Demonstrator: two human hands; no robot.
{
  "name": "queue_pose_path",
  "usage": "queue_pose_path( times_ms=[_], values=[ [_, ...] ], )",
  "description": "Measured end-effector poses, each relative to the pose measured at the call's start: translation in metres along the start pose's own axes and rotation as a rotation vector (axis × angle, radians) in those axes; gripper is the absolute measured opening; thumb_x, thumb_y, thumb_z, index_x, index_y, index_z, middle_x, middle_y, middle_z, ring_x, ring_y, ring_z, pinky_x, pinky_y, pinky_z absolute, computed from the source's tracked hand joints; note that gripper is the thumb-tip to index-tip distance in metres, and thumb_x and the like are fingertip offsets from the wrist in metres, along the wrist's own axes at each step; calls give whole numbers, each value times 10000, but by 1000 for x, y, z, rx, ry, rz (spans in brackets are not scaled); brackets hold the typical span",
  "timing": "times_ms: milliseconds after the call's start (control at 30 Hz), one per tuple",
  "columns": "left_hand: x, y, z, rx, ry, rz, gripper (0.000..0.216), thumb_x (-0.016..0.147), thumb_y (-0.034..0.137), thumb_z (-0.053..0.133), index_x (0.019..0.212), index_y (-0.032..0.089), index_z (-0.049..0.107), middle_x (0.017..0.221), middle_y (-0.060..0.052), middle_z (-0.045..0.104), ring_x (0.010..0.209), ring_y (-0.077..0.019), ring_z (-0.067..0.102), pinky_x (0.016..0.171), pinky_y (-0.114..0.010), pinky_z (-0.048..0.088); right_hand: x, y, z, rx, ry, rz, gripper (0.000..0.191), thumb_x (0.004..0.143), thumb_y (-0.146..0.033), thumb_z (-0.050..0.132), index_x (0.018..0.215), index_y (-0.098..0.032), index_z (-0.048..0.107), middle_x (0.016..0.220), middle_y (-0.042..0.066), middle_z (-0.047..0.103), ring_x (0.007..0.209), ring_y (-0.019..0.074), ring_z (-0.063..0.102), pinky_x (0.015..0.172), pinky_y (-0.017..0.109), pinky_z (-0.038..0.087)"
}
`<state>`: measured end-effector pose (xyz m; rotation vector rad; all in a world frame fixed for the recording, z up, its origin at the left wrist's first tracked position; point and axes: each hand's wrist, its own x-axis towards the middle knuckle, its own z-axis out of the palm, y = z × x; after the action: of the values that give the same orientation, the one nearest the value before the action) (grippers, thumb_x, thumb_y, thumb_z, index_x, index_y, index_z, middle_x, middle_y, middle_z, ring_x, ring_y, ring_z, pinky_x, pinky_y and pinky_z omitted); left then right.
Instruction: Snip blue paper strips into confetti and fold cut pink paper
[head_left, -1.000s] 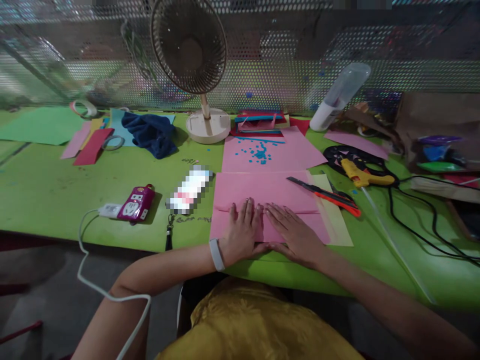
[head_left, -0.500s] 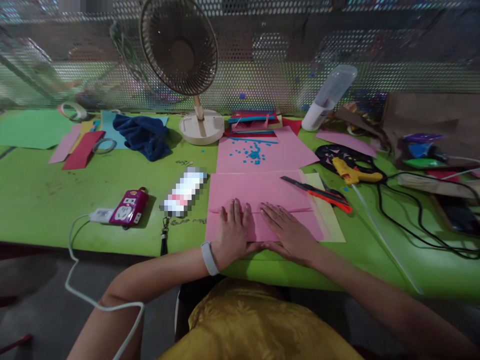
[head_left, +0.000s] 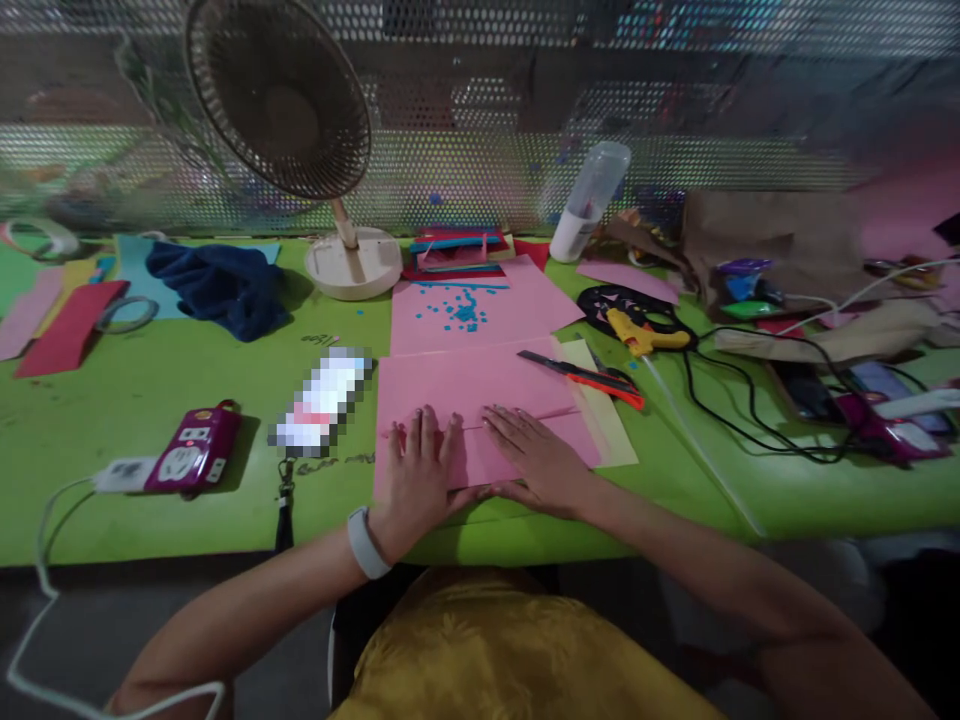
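Note:
Both palms lie flat on a pink sheet of paper (head_left: 450,385) at the table's front edge. My left hand (head_left: 421,465), fingers spread, presses its left part; a pale band circles that wrist. My right hand (head_left: 536,455) rests on the right part, fingers stretched out, the thumbs almost meeting at the near edge. A horizontal crease or folded edge runs across the sheet under my fingertips. On the sheet's upper right lies a box cutter (head_left: 600,385) with an orange-red and black body. Pale yellow paper (head_left: 616,440) sticks out underneath at the right.
A second pink sheet (head_left: 517,310) behind carries blue paper bits (head_left: 466,312). Around stand a fan (head_left: 356,265) and a white bottle-shaped device (head_left: 581,225). A yellow glue gun (head_left: 645,335) with black cable lies right; a phone (head_left: 322,400), purple power socket (head_left: 196,450) and dark blue cloth (head_left: 221,285) lie left.
The view has turned to the right, so things sit further left and a second purple socket shows at the right. Both hands stay flat on the pink paper.

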<state>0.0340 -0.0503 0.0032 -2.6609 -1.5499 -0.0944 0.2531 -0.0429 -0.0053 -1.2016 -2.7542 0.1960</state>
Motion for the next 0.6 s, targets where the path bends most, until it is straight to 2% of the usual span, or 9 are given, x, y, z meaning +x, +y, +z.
queue_pose_path(
  times_ms=[233, 433, 600],
  values=[
    [-10, -6, -5, 30, -6, -54, 888, 795, 727, 421, 1482, 185, 272, 1469, -267, 312, 1339, -442, 308, 1049, -676, 143, -1, 0, 3, -19, 10, -8, 821, 908, -625, 336, 1485, -61, 190, 1538, 176, 229, 1434, 274, 158, 1159, 482, 210],
    [-12, -3, -6, 46, -32, -90, 929, 770, 768, 384, 1483, 185, 268, 1445, -281, 342, 1326, -459, 323, 1034, -666, 204, -2, 1, 5, -15, 17, -13, 813, 915, -599, 356, 1505, -97, 109, 1542, 167, 224, 1431, 275, 172, 1149, 495, 229],
    [-12, -5, -3, 33, 4, -81, 925, 765, 779, 369, 1481, 201, 274, 1446, -271, 346, 1324, -451, 333, 1034, -640, 242, -2, 1, 5, -29, 16, -3, 814, 918, -596, 350, 1504, -87, 105, 1541, 169, 224, 1431, 271, 174, 1153, 482, 228]
  ],
)
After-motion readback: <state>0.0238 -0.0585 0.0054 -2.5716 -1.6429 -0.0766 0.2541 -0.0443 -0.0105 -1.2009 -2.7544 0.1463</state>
